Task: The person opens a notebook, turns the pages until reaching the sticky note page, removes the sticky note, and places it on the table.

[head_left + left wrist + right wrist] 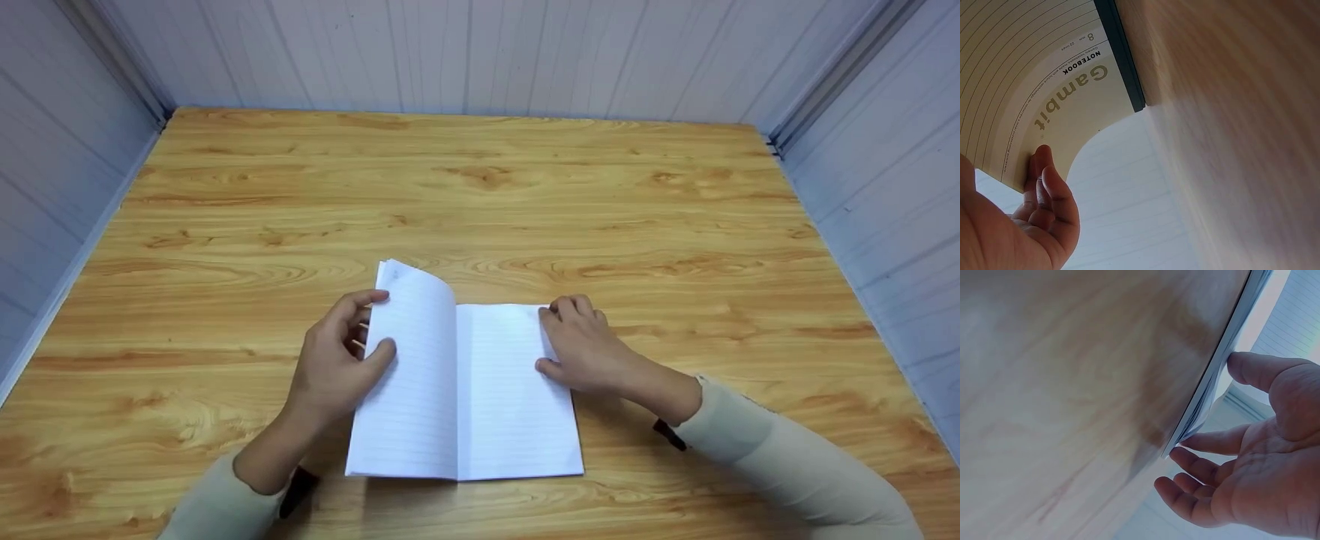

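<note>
A notebook (517, 405) with lined white pages lies spread on the wooden table. Its left leaves and cover are raised and bowed, held by my left hand (337, 360), thumb on the page and fingers behind. Seen from the left wrist, the cover's tan printed face (1072, 95) reads "Gambit NOTEBOOK", beside a dark spine strip (1120, 53). My right hand (589, 349) rests at the right-hand pages' outer edge. In the right wrist view, its thumb (1258, 370) touches the page edge, and the other fingertips are around the corner, loosely bent.
The wood-grain table (480, 202) extends behind and to both sides of the notebook. White panel walls (465, 60) border it at the back, left and right. A dark strap piece (298, 491) shows under the left sleeve, another (670, 435) under the right.
</note>
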{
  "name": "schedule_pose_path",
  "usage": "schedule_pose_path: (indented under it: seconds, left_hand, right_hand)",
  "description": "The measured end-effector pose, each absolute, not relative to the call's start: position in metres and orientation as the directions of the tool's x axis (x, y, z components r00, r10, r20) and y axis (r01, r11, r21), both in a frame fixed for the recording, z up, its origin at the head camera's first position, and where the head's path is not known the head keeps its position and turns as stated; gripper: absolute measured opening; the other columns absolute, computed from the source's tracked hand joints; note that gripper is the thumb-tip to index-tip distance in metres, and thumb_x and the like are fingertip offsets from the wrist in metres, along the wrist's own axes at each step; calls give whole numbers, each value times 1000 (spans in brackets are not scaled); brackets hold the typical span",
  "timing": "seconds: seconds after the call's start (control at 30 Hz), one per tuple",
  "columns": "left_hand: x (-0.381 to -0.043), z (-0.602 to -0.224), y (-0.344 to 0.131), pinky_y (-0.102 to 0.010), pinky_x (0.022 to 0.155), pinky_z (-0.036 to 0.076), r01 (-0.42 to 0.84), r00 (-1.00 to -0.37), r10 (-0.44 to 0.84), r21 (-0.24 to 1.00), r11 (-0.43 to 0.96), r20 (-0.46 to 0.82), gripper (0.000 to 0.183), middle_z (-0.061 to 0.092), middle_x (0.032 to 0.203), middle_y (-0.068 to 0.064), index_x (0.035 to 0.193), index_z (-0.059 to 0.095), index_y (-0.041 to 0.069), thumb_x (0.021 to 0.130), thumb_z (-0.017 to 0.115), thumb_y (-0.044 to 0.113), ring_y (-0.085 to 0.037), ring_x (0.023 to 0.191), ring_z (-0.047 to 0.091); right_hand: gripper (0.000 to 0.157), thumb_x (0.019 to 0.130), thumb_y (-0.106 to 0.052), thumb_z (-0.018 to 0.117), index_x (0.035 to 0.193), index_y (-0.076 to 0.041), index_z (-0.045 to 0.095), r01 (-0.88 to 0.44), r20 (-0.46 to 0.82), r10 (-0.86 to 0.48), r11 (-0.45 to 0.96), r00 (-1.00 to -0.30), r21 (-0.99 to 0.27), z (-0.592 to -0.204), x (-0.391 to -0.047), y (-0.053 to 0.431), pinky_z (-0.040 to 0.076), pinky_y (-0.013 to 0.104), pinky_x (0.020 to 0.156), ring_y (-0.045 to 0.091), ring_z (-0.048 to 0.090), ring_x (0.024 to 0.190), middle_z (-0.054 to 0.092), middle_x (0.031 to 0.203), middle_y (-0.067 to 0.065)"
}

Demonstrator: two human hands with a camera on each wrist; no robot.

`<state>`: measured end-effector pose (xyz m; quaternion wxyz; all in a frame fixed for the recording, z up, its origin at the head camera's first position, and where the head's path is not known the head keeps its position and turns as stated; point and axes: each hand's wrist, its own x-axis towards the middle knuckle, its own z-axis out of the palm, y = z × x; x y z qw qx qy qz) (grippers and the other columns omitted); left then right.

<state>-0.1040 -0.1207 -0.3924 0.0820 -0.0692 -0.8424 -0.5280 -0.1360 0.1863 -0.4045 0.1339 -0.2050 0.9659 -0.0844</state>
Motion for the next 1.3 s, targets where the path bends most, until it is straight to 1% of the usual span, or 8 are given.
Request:
schedule_pose_path:
  seconds: [0.2,0.33,0.43,0.7,0.83,1.0,1.1,1.3]
  left_hand:
    - [-104,-392,-121,-21,56,45,198,-978,29,879,434,207,46,69,85,-2,121,59,9,77,67,-1,-13,64,55]
    - [-104,-392,-121,-21,56,45,193,-979,28,880,435,201,46,69,85,-3,122,59,9,77,67,-1,-13,65,55]
    - [-105,-392,-121,-21,56,45,189,-980,28,879,437,197,46,69,86,-3,122,59,9,77,67,-1,-14,65,55]
    - [-105,-393,-120,-21,56,45,184,-981,26,887,423,191,47,69,86,-3,122,59,9,77,66,-2,-13,64,55]
    - [-105,-393,-120,-21,56,45,173,-983,22,896,409,180,47,69,86,-3,121,59,10,76,65,-2,-13,64,55]
    - [-105,-393,-120,-21,55,45,170,-984,19,892,419,179,47,69,85,-3,121,59,10,76,66,-2,-14,63,55]
    - [-105,-392,-120,-21,55,44,170,-984,19,890,423,179,47,69,85,-3,122,59,10,76,67,-2,-14,63,55]
    - [-106,-392,-118,-22,55,45,176,-983,26,885,430,182,48,68,84,-3,122,59,10,77,67,-1,-14,63,54]
  right_hand:
    - [72,86,-37,68,141,3,42,-364,-217,-412,902,-885,-231,-405,-136,186,33,52,102,37,33,128,43,136,22]
    - [76,85,-37,70,143,0,39,-352,-209,-403,904,-891,-243,-404,-136,186,34,50,96,35,36,122,45,133,21]
    - [78,84,-37,70,145,0,38,-348,-205,-399,905,-894,-245,-404,-137,186,34,49,95,34,36,121,45,133,21]
    - [68,80,-34,72,138,-8,48,-345,-174,-397,900,-901,-268,-404,-138,186,34,46,90,32,37,115,50,124,15]
    - [68,77,-33,74,135,-10,50,-330,-145,-379,903,-914,-277,-403,-139,186,35,46,90,32,38,114,50,122,14]
    - [75,76,-35,76,138,-9,44,-315,-126,-360,907,-924,-280,-403,-138,187,35,42,87,30,41,109,54,122,14]
    - [79,77,-36,76,141,-6,40,-313,-128,-358,908,-925,-278,-403,-138,187,36,42,87,30,42,109,55,125,16]
    - [78,79,-40,74,138,3,46,-322,-160,-360,920,-919,-223,-406,-138,188,36,49,93,36,40,120,50,130,20]
